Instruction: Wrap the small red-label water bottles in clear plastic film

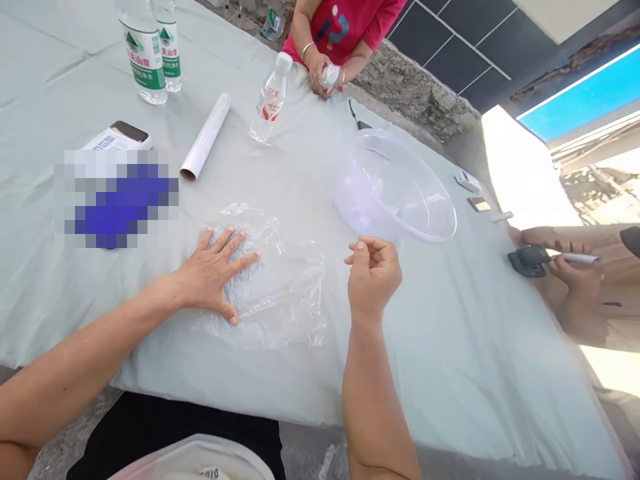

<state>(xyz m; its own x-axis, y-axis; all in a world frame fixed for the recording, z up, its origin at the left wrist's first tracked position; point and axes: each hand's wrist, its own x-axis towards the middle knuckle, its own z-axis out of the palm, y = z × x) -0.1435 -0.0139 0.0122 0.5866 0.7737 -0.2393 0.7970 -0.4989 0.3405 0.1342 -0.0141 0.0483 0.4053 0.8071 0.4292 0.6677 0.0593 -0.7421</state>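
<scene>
A sheet of clear plastic film (pixel 280 300), thin and wrinkled, lies on the cloth in front of me. My left hand (pixel 215 270) is open and flat on its left part, fingers spread. Just right of the film, my right hand (pixel 374 273) is closed, thumb against the curled fingers; whether anything is inside cannot be seen. Beyond that hand stands a clear plastic basin (pixel 430 227). A white roll of film (pixel 206 137) with a cardboard core lies farther back on the left.
Two large water bottles (pixel 143 63) and a small bottle (pixel 273 100) stand on the tablecloth (pixel 450 373). A phone (pixel 131 131) lies left, near a pixelated blue thing (pixel 123 207). Across the table a person in red (pixel 345 27) holds something whitish; another person's hand (pixel 575 270) is right.
</scene>
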